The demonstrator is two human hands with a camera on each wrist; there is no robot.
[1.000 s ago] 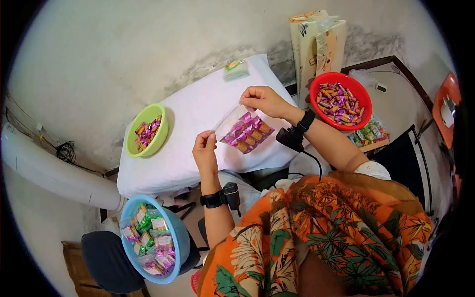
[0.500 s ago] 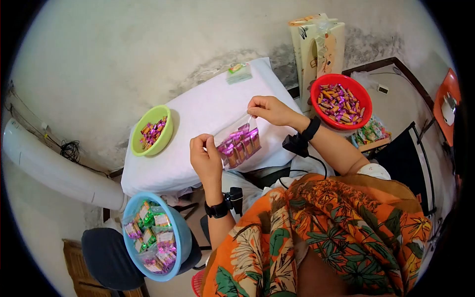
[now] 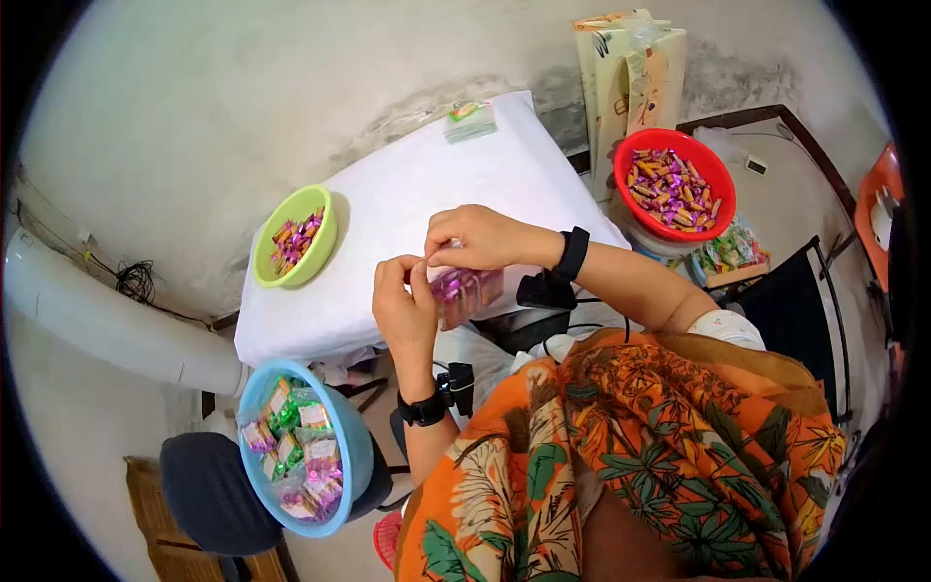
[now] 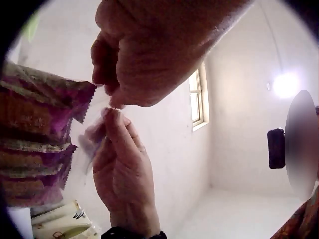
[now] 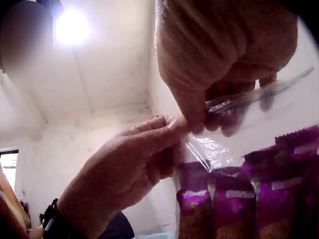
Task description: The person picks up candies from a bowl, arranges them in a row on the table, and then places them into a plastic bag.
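A clear zip bag (image 3: 467, 294) filled with purple-wrapped snack bars hangs upright from both hands, over the near edge of the table. My left hand (image 3: 404, 303) pinches its top corner between thumb and fingers. Close against it, my right hand (image 3: 477, 238) pinches the top edge, with fingertips almost meeting the left ones. In the right wrist view the zip strip (image 5: 259, 94) runs under the right fingers, and the purple packets (image 5: 234, 199) stand in a row below. The left wrist view shows the packets (image 4: 35, 134) side-on, beside both hands.
On the white-covered table (image 3: 388, 194) stand a green bowl (image 3: 325, 238) of snacks and a stack of flat bags (image 3: 470, 123). A red basin (image 3: 718, 184) of snacks is at right. Lower left, a blue basin (image 3: 361, 466) holds filled bags, by a dark chair (image 3: 208, 495).
My right hand has slid left along the bag's top edge until it meets the left hand. The left hand stays at its corner, and the bag's upper part is now mostly covered.
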